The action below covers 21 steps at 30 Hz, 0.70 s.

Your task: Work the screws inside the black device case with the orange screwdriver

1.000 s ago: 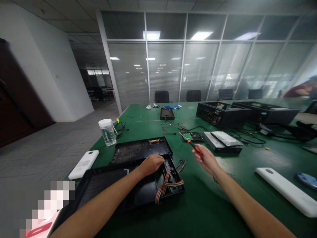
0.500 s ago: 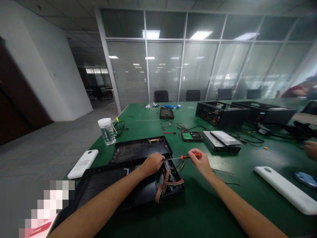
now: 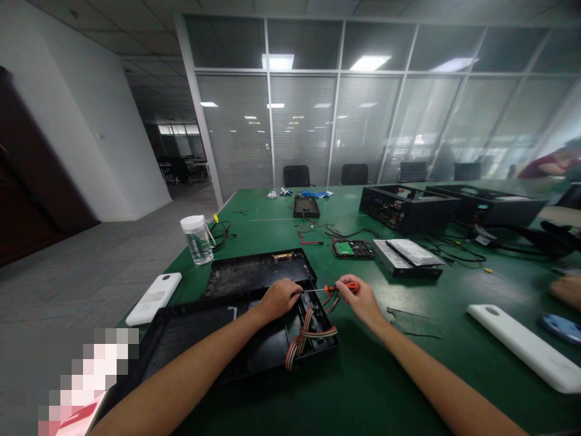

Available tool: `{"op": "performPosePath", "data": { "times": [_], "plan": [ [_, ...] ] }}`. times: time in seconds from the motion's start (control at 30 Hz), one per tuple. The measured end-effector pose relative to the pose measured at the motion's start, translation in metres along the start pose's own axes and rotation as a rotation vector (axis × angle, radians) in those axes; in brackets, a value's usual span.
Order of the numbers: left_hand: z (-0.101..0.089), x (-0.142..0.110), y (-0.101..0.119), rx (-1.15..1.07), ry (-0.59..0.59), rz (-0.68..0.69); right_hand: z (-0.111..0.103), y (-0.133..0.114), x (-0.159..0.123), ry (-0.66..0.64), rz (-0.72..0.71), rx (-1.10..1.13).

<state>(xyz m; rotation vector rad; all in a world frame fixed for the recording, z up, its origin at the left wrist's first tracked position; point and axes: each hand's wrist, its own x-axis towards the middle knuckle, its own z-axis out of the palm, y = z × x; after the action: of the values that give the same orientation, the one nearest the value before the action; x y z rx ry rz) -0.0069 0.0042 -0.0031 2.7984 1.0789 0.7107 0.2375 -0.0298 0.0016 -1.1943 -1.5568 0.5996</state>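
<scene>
My right hand (image 3: 361,298) is closed around the orange and black handle of a screwdriver (image 3: 333,289). The thin shaft points left, level, and its end reaches the fingertips of my left hand (image 3: 282,297). That hand is curled over the inner right part of a black case (image 3: 190,345), fingers pinched together; anything between them is hidden. A striped ribbon cable (image 3: 318,332) loops over the right end of the case. Just behind lies a second black panel (image 3: 254,272) with a small brass-coloured part on its rim.
Beyond my right hand lie a green circuit board (image 3: 345,248) and a metal drive box (image 3: 406,257). A water bottle (image 3: 197,239) stands at the left edge, near a white power bank (image 3: 154,298). Another white bank (image 3: 521,345) lies right, near another person's hand (image 3: 565,292). Two black computer cases (image 3: 408,209) stand behind.
My right hand and the screwdriver have moved a little left, closer to my left hand. My left hand stays at the case. The other person's hand at the far right has shifted.
</scene>
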Motion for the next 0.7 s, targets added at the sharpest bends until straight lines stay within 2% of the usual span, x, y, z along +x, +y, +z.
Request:
{"op": "performPosePath", "data": {
  "times": [0.17, 0.7],
  "plan": [
    [-0.0006, -0.0005, -0.0002, -0.002, 0.007, -0.006, -0.0025, -0.0064, 0.0040, -0.031, 0.003, -0.013],
    [0.0005, -0.0013, -0.0020, -0.006, 0.000, 0.012, 0.0000, 0.0016, 0.0069, -0.029, 0.098, 0.106]
  ]
}}
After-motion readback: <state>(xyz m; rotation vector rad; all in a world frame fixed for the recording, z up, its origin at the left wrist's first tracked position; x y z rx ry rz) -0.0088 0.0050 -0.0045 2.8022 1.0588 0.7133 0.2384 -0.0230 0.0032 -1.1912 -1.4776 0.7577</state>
